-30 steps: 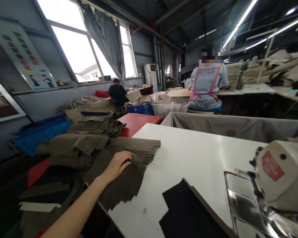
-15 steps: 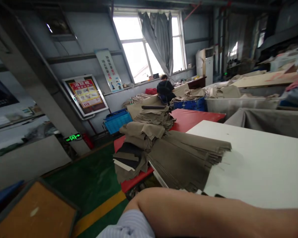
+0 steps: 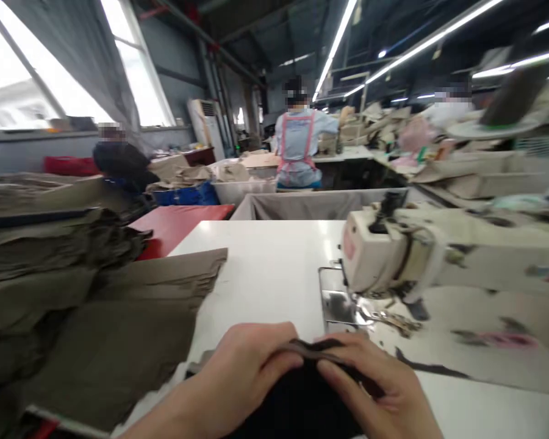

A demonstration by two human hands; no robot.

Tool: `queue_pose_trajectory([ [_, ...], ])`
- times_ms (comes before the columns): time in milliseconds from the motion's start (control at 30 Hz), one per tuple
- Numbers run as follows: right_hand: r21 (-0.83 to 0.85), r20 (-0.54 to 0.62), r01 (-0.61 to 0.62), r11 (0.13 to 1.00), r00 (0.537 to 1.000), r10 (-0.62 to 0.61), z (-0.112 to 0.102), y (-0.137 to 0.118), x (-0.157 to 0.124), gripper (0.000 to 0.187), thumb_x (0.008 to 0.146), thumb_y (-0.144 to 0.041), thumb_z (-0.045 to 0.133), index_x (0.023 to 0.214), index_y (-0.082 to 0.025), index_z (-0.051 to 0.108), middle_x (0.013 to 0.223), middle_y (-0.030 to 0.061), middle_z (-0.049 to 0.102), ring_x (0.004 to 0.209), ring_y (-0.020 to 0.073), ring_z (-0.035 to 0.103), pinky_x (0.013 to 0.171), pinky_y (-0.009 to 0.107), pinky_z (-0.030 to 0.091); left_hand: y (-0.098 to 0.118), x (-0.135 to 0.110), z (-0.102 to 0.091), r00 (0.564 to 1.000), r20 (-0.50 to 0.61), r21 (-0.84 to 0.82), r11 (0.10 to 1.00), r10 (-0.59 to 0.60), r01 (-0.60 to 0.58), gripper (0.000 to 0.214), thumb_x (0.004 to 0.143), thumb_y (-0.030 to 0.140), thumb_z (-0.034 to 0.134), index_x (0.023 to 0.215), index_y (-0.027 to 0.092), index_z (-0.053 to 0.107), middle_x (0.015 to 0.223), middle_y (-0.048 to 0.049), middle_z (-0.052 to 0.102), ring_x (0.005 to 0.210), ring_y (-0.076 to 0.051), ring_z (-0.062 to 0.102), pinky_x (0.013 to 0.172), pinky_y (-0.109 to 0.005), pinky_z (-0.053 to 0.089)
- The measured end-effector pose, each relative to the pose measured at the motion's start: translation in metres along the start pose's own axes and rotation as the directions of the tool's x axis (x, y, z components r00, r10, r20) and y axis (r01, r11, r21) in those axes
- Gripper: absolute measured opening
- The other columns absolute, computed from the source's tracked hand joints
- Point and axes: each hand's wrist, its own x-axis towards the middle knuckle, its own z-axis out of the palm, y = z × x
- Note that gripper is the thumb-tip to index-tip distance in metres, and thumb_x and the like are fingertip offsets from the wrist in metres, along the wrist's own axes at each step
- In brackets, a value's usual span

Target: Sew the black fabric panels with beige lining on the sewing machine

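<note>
At the front edge of the white table (image 3: 265,256), both my hands pinch the upper edge of a black fabric piece (image 3: 302,402). My left hand (image 3: 242,372) grips the folded edge between thumb and fingers. Close beside it, my right hand (image 3: 375,378) pinches the same edge, its thumb underneath. The fabric hangs down toward me, its lower part out of view. Just beyond my right hand stands a cream sewing machine (image 3: 393,250) with a metal plate (image 3: 338,305) under its head. Left of my hands lies a stack of olive-brown fabric pieces (image 3: 132,329).
A red tabletop (image 3: 183,225) adjoins at the left, with more piled fabric (image 3: 64,238). Behind the table is a grey cloth-lined bin (image 3: 297,204). One person (image 3: 297,143) in a pink-strapped apron works beyond it; another (image 3: 121,158) sits at left.
The view has swung right, bringing the sewing machine into sight. Earlier only one forearm and sleeve showed; now both hands are in view, holding the black fabric.
</note>
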Motion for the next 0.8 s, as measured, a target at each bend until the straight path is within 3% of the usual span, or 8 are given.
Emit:
queue_pose_trajectory([
  [100, 0.128, -0.097, -0.135, 0.983, 0.984, 0.148, -0.008, -0.005, 0.004, 0.010, 0.078, -0.026, 0.066, 0.069, -0.022, 0.068, 0.082, 0.0031, 0.066, 0.076, 0.0168, 0.064, 0.060, 0.020, 0.051, -0.004, 0.017, 0.018, 0.997, 0.058, -0.013, 0.998, 0.055, -0.055, 0.020, 0.093, 0.033, 0.046, 0.078, 0.022, 0.054, 0.071, 0.0057, 0.061, 0.066, -0.011, 0.055, 0.061, -0.019, 0.038],
  [200, 0.174, -0.174, -0.148, 0.973, 0.968, 0.179, -0.011, -0.004, 0.004, 0.012, 0.076, -0.023, 0.067, 0.064, -0.019, 0.065, 0.074, 0.0020, 0.064, 0.069, 0.0145, 0.063, 0.058, 0.019, 0.050, -0.003, 0.029, 0.031, 0.991, -0.055, 0.040, 0.992, 0.119, -0.117, 0.013, 0.091, 0.035, 0.048, 0.089, 0.025, 0.056, 0.079, 0.0041, 0.064, 0.072, -0.014, 0.058, 0.066, -0.022, 0.041],
  [267, 0.179, -0.185, -0.166, 0.970, 0.962, 0.199, -0.013, 0.000, 0.002, 0.011, 0.075, -0.020, 0.066, 0.064, -0.019, 0.064, 0.071, 0.0017, 0.064, 0.069, 0.0148, 0.063, 0.060, 0.020, 0.051, -0.001, 0.033, 0.040, 0.980, -0.128, 0.048, 0.988, 0.153, -0.148, 0.012, 0.091, 0.034, 0.046, 0.092, 0.026, 0.055, 0.082, 0.0036, 0.065, 0.074, -0.015, 0.059, 0.066, -0.022, 0.042],
  [400, 0.233, -0.142, -0.218, 0.948, 0.956, 0.255, -0.021, 0.006, 0.000, 0.010, 0.071, -0.018, 0.069, 0.062, -0.019, 0.065, 0.079, 0.0024, 0.069, 0.073, 0.0153, 0.065, 0.067, 0.022, 0.051, 0.006, 0.037, 0.053, 0.969, -0.143, 0.034, 0.980, 0.199, -0.196, 0.015, 0.093, 0.031, 0.043, 0.084, 0.025, 0.053, 0.073, 0.0047, 0.062, 0.065, -0.013, 0.058, 0.059, -0.021, 0.040],
  [567, 0.197, -0.163, -0.221, 0.955, 0.953, 0.254, -0.027, 0.003, 0.001, 0.011, 0.070, -0.017, 0.068, 0.060, -0.019, 0.064, 0.071, 0.0018, 0.068, 0.070, 0.0159, 0.065, 0.065, 0.023, 0.050, 0.013, 0.041, 0.049, 0.947, -0.182, 0.075, 0.964, 0.264, -0.255, 0.010, 0.090, 0.028, 0.049, 0.081, 0.024, 0.053, 0.069, 0.0050, 0.058, 0.062, -0.012, 0.055, 0.057, -0.021, 0.038],
  [667, 0.232, -0.141, -0.273, 0.934, 0.940, 0.310, -0.025, 0.001, 0.001, 0.013, 0.070, -0.019, 0.068, 0.058, -0.019, 0.062, 0.069, 0.0012, 0.068, 0.067, 0.0148, 0.064, 0.063, 0.022, 0.050, 0.015, 0.045, 0.044, 0.955, -0.132, 0.089, 0.962, 0.267, -0.257, 0.015, 0.090, 0.029, 0.048, 0.078, 0.023, 0.054, 0.069, 0.0043, 0.058, 0.065, -0.013, 0.054, 0.061, -0.022, 0.038],
  [800, 0.291, -0.091, -0.336, 0.896, 0.922, 0.376, -0.022, 0.003, -0.001, 0.016, 0.070, -0.024, 0.070, 0.058, -0.018, 0.059, 0.068, 0.0015, 0.068, 0.062, 0.0137, 0.062, 0.058, 0.022, 0.049, 0.015, 0.046, 0.045, 0.983, -0.030, 0.017, 0.984, 0.180, -0.180, 0.022, 0.093, 0.033, 0.043, 0.076, 0.022, 0.052, 0.072, 0.0041, 0.058, 0.066, -0.013, 0.053, 0.060, -0.022, 0.037],
])
